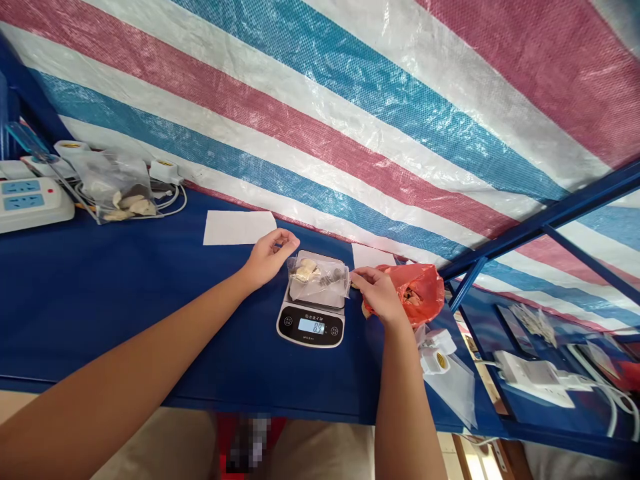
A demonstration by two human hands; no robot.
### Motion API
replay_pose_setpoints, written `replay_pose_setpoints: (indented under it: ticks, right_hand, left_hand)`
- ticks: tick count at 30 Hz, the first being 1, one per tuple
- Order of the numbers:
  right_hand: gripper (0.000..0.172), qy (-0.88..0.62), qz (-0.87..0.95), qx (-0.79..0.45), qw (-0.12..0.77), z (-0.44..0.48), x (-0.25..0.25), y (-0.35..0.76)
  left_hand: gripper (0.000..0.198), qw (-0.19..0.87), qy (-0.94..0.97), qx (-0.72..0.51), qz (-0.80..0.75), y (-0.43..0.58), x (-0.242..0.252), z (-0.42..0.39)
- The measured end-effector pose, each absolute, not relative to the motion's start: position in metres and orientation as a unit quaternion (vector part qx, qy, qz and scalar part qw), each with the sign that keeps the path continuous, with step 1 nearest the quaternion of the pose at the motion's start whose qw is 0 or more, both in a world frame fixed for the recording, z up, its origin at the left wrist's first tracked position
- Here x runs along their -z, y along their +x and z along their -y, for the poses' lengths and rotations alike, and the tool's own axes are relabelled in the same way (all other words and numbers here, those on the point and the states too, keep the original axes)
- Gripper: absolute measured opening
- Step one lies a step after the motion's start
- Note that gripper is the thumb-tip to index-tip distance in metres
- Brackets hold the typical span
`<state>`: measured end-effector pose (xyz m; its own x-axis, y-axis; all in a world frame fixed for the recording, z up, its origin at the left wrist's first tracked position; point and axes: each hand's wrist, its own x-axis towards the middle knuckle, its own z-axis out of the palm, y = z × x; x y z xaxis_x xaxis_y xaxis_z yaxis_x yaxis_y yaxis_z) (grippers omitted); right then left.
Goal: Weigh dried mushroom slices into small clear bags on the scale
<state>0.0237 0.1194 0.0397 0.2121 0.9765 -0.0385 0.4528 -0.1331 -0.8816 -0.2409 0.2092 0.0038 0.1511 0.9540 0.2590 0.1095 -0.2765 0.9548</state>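
A small digital kitchen scale [311, 325] stands on the blue table [125, 300], its display lit. On its platform lies a clear plastic bag [320, 280] with pale pieces and small dark parts inside. My left hand [270, 255] hovers at the bag's left edge, fingers curled in a pinch; what they hold is hidden. My right hand [377, 293] is at the bag's right edge, fingers pinched, just in front of a red plastic bag [420, 288].
White paper sheets [239, 228] lie behind the scale. At far left are a power strip [30, 203], cables and a clear bag of pale pieces [120, 193]. White lamp sockets [435, 353] sit at the right. A striped tarp [350, 120] hangs behind. A neighbouring blue table [550, 393] is at right.
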Motion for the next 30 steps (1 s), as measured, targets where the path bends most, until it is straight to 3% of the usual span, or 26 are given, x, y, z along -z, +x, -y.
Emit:
replay_pose_setpoints:
  ticks: [5,13,22,27,30]
  right_hand:
    - [0.055,-0.654,0.53,-0.376,0.386,-0.12,-0.04,0.015]
    - [0.051,-0.623,0.541,-0.387,0.411,-0.129,-0.029,0.009]
    - [0.028,-0.644,0.537,-0.385,0.385,-0.114,-0.05,0.031]
    - [0.021,-0.675,0.428,-0.265,0.54,-0.085,-0.067,0.089]
    - [0.018,-0.756,0.338,-0.092,0.553,-0.067,-0.068,0.115]
  left_hand:
    - [0.04,0.389,0.718,-0.441,-0.373,-0.239,-0.006,-0.2]
    - [0.042,0.354,0.76,-0.407,-0.362,-0.24,-0.008,-0.198]
    - [0.035,0.329,0.775,-0.423,-0.336,-0.239,-0.007,-0.2]
    - [0.032,0.332,0.772,-0.423,-0.337,-0.239,-0.006,-0.199]
    - [0.032,0.333,0.767,-0.43,-0.341,-0.239,-0.006,-0.2]
